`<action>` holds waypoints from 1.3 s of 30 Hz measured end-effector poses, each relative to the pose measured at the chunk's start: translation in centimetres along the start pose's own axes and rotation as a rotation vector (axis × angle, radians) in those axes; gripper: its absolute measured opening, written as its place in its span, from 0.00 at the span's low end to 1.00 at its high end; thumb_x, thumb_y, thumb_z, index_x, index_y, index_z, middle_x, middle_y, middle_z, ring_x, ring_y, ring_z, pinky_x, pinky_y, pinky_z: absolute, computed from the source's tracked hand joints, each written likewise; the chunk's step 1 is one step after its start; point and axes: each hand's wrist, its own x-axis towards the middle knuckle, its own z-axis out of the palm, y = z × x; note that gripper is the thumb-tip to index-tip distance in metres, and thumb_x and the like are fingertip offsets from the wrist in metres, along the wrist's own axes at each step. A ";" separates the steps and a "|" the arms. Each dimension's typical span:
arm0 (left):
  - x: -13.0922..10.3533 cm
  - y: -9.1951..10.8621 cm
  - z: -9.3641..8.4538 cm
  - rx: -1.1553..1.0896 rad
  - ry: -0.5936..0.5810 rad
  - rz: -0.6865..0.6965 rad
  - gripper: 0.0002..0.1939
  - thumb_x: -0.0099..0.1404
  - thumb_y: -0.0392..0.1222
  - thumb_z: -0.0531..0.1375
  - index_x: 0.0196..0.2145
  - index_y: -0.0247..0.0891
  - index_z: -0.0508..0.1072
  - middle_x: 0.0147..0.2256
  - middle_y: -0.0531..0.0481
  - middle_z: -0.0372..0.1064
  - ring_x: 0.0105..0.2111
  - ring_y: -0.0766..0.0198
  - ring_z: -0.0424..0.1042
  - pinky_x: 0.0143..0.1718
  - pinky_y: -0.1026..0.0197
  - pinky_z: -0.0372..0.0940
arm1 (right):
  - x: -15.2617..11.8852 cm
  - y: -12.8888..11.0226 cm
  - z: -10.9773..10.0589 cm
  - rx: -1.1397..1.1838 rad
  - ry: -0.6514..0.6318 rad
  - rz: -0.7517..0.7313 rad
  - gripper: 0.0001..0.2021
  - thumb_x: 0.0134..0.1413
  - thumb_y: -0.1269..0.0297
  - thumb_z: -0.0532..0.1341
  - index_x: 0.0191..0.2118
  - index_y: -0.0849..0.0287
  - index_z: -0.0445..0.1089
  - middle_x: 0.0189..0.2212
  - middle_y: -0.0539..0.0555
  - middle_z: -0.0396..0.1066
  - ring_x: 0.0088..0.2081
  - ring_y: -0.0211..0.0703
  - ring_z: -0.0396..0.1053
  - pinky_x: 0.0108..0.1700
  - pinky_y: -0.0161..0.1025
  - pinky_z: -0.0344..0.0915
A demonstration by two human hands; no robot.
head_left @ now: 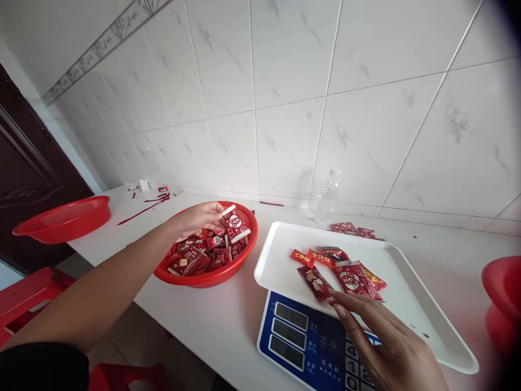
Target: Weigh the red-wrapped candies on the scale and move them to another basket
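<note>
From where I stand, a tiled wall [285, 136] rises behind the white tray [423, 309], and the worktop [240, 320] spreads out beneath it. The tray sits over the blue scale [321, 347], whose displays show on the tray's near side. Left of the tray stands a red basket [211, 280] full of wrapped sweets; a clear bottle [328, 195] is just behind the tray. The right hand [391, 347] reaches over the tray's near rim, fingers stretched, holding nothing I can make out, its fingertips at a dark red packet [313, 279]; whether they touch, I can't tell. The left hand [201, 218], left of the tray and above the basket, has a narrow grip, thumb and fingers pinching a red packet with white ends [235, 224]. That packet juts from the grip on its tray-facing side, its long axis slanting down toward the tray. The left hand has it; the right is nearer the tray. Smallest, two little red sweets [302, 258] lie near the tray's left side.
</note>
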 end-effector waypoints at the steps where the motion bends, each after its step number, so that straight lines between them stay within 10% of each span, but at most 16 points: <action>1: -0.2 0.3 0.8 -0.025 -0.028 0.021 0.12 0.59 0.47 0.63 0.34 0.38 0.67 0.35 0.51 0.72 0.39 0.61 0.74 0.47 0.53 0.67 | -0.1 0.0 0.0 -0.005 -0.016 0.000 0.11 0.63 0.59 0.55 0.43 0.54 0.74 0.36 0.53 0.79 0.36 0.45 0.78 0.37 0.37 0.75; 12: -5.1 0.3 17.6 -0.451 -0.255 0.314 0.17 0.63 0.55 0.61 0.36 0.38 0.65 0.31 0.50 0.69 0.30 0.65 0.72 0.35 0.60 0.70 | -0.3 -0.5 -0.7 0.047 -0.037 0.011 0.10 0.63 0.57 0.56 0.43 0.54 0.70 0.31 0.51 0.79 0.29 0.41 0.77 0.29 0.31 0.71; 18: -5.5 -0.7 21.3 -0.713 -0.315 0.239 0.26 0.50 0.51 0.72 0.42 0.38 0.69 0.33 0.49 0.72 0.34 0.63 0.74 0.39 0.60 0.68 | -0.2 -0.5 -0.5 0.098 -0.066 0.024 0.07 0.62 0.59 0.56 0.37 0.53 0.71 0.25 0.49 0.76 0.23 0.40 0.74 0.23 0.30 0.68; 23: -5.8 0.0 18.5 -0.390 -0.087 0.395 0.14 0.59 0.47 0.67 0.38 0.37 0.73 0.36 0.47 0.75 0.37 0.60 0.75 0.41 0.59 0.69 | 0.2 -1.2 -0.5 0.114 -0.023 -0.038 0.08 0.62 0.60 0.56 0.34 0.54 0.72 0.29 0.51 0.77 0.30 0.42 0.77 0.31 0.32 0.72; 27: -5.0 0.4 12.7 -0.049 0.331 0.478 0.14 0.63 0.44 0.61 0.46 0.40 0.68 0.43 0.46 0.74 0.42 0.59 0.75 0.42 0.59 0.70 | 0.2 -1.1 -0.6 0.088 -0.020 -0.064 0.07 0.63 0.62 0.56 0.37 0.54 0.70 0.30 0.51 0.77 0.31 0.40 0.76 0.33 0.32 0.72; 30: -4.0 -0.8 7.8 0.308 0.473 0.291 0.23 0.64 0.43 0.58 0.56 0.43 0.58 0.57 0.44 0.63 0.54 0.56 0.67 0.48 0.58 0.67 | 0.0 -0.7 -0.6 0.081 -0.027 -0.083 0.07 0.63 0.63 0.55 0.38 0.54 0.70 0.30 0.51 0.76 0.32 0.40 0.76 0.34 0.32 0.72; 34: -3.5 -3.8 3.2 0.793 -0.076 -0.203 0.10 0.62 0.44 0.58 0.40 0.41 0.72 0.42 0.47 0.75 0.43 0.52 0.74 0.42 0.56 0.68 | -0.4 -0.1 -0.5 0.070 -0.066 -0.105 0.06 0.63 0.63 0.55 0.41 0.54 0.69 0.33 0.51 0.77 0.34 0.40 0.77 0.36 0.32 0.73; 39: -3.0 -5.8 2.0 0.853 -0.347 -0.268 0.19 0.53 0.36 0.62 0.43 0.45 0.76 0.49 0.49 0.74 0.47 0.51 0.73 0.46 0.57 0.65 | -0.2 -0.2 -0.1 0.075 -0.068 -0.104 0.06 0.63 0.63 0.56 0.41 0.53 0.69 0.33 0.51 0.77 0.33 0.40 0.77 0.35 0.32 0.73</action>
